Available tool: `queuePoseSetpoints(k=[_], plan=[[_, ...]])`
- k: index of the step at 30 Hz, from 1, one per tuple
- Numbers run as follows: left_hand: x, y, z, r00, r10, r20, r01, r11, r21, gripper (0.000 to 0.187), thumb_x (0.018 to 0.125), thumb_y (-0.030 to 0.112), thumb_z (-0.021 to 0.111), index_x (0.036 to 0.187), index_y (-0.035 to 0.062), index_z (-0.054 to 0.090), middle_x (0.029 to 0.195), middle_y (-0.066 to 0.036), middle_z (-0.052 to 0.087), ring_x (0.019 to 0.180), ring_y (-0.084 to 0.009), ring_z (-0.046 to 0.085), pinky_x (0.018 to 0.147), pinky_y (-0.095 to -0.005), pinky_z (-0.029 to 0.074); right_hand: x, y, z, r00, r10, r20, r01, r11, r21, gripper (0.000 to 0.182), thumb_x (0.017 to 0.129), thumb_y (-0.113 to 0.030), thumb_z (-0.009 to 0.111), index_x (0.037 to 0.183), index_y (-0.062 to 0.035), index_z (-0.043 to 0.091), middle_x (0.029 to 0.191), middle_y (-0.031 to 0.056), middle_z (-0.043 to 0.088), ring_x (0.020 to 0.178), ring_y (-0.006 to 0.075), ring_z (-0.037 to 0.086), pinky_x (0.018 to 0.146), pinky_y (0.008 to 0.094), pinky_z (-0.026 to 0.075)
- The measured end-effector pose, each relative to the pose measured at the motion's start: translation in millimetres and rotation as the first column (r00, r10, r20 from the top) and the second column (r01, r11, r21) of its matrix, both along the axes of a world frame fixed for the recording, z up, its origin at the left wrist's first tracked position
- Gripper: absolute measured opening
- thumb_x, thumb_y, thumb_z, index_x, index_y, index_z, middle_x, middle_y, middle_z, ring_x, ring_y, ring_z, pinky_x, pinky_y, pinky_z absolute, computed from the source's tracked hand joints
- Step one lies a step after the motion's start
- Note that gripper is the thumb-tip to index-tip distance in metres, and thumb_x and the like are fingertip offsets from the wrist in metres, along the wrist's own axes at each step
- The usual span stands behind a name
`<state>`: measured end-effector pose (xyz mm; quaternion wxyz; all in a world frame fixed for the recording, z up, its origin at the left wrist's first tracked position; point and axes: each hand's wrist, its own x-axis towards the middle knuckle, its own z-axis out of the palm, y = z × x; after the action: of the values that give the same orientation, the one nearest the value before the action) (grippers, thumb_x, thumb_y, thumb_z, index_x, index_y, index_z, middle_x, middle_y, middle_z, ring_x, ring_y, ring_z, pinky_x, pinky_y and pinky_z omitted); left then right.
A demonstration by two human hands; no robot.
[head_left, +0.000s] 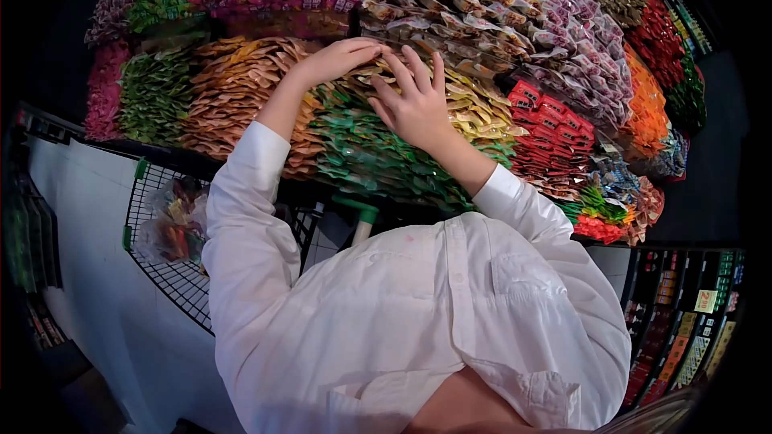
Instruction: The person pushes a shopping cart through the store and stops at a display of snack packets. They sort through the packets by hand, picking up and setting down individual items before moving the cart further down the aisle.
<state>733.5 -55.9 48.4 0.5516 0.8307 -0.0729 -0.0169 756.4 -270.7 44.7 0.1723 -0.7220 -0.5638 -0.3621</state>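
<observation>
My left hand (342,60) reaches over the far part of the yellow packets, palm down, its fingers stretched toward the right and their tips close to my right hand. My right hand (414,104) lies over the same yellow packets (474,104) with its fingers spread. No packet shows in either hand. Orange-brown packets (233,104) stand in rows beside my left forearm. Green packets (370,153) are stacked on the near side, below both hands. Red packets (551,133) sit to the right of my right forearm.
Brown-and-white packets (450,0) fill the bins behind my hands. A wire shopping cart (173,281) with a plastic bag (173,221) in it stands at the left on the pale floor (104,249). Shelves of goods (683,313) are at the lower right.
</observation>
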Motion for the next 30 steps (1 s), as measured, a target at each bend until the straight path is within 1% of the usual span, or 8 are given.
queuePoseSetpoints(k=[13,15,17,19,22,24,26,30], plan=[[0.7,-10.5,-10.6,0.977,0.030,0.209,-0.054,0.992,0.113,0.039,0.097,0.032,0.048,0.129,0.0096,0.055,0.129,-0.013,0.055,0.121,-0.0267,0.050,0.101,-0.0366,0.039,4.4,-4.0,-15.2,0.985,-0.019,-0.172,-0.004,0.991,-0.130,0.045,0.084,-0.039,0.062,0.118,-0.0105,0.059,0.127,0.0129,0.053,0.123,0.0356,0.044,0.105,0.0544,0.028],[-5.4,-19.1,-9.6,0.934,0.105,0.343,-0.273,0.828,0.490,0.045,0.095,0.041,0.048,0.127,0.0107,0.057,0.132,-0.013,0.053,0.127,-0.0287,0.043,0.105,-0.0429,0.033,3.6,-12.0,-7.5,0.981,-0.023,-0.192,0.003,0.994,-0.106,0.043,0.084,-0.038,0.063,0.117,-0.0104,0.059,0.127,0.0128,0.053,0.123,0.0353,0.044,0.105,0.0539,0.029],[-12.4,-33.4,-7.1,0.870,0.133,0.475,-0.429,0.680,0.595,0.051,0.093,0.049,0.048,0.125,0.0108,0.058,0.133,-0.013,0.051,0.130,-0.0299,0.039,0.107,-0.0483,0.028,2.9,-24.5,4.7,0.969,-0.014,-0.245,0.005,0.999,-0.040,0.037,0.086,-0.033,0.062,0.115,-0.0096,0.061,0.126,0.0126,0.055,0.122,0.0349,0.046,0.104,0.0533,0.030],[-17.0,-45.6,-4.6,0.808,0.088,0.582,-0.537,0.516,0.667,0.049,0.093,0.046,0.048,0.127,0.0116,0.056,0.130,-0.013,0.051,0.127,-0.0307,0.041,0.105,-0.0507,0.028,16.1,-39.0,13.4,0.950,-0.027,-0.310,0.040,0.999,0.035,0.035,0.086,-0.031,0.061,0.114,-0.0092,0.061,0.123,0.0125,0.056,0.121,0.0348,0.046,0.104,0.0529,0.030],[-11.4,-54.9,-14.4,0.817,0.093,0.569,-0.517,0.555,0.652,0.046,0.095,0.042,0.046,0.129,0.0124,0.053,0.130,-0.012,0.051,0.126,-0.0301,0.041,0.105,-0.0512,0.029,45.3,-60.4,27.6,0.907,-0.031,-0.419,0.121,0.974,0.191,0.029,0.091,-0.024,0.057,0.113,-0.0062,0.062,0.112,0.0140,0.063,0.113,0.0328,0.054,0.100,0.0471,0.037],[-7.1,-60.1,-16.8,0.818,0.077,0.571,-0.510,0.557,0.656,0.045,0.096,0.040,0.045,0.133,0.0157,0.049,0.132,-0.012,0.049,0.126,-0.0304,0.041,0.104,-0.0526,0.029,56.3,-75.6,38.3,0.604,0.010,-0.797,0.195,0.968,0.159,0.031,0.094,-0.024,0.054,0.116,-0.0045,0.061,0.110,0.0160,0.063,0.105,0.0311,0.059,0.091,0.0401,0.045],[-4.4,-62.5,-18.2,0.769,-0.006,0.639,-0.603,0.327,0.728,0.046,0.095,0.041,0.046,0.137,0.0199,0.046,0.134,-0.011,0.047,0.126,-0.0313,0.040,0.103,-0.0550,0.028,71.3,-85.6,34.7,0.604,0.068,-0.794,0.171,0.962,0.213,0.034,0.096,-0.027,0.049,0.119,-0.0034,0.060,0.102,0.0178,0.067,0.093,0.0291,0.065,0.082,0.0356,0.049],[-3.7,-70.7,-13.0,0.793,-0.027,0.608,-0.594,0.187,0.782,0.047,0.096,0.039,0.044,0.140,0.0230,0.042,0.137,-0.012,0.045,0.128,-0.0326,0.038,0.103,-0.0565,0.028,77.4,-99.6,26.0,0.544,0.116,-0.831,0.183,0.950,0.252,0.034,0.097,-0.027,0.047,0.117,-0.0036,0.061,0.100,0.0177,0.067,0.094,0.0294,0.065,0.081,0.0345,0.049]])
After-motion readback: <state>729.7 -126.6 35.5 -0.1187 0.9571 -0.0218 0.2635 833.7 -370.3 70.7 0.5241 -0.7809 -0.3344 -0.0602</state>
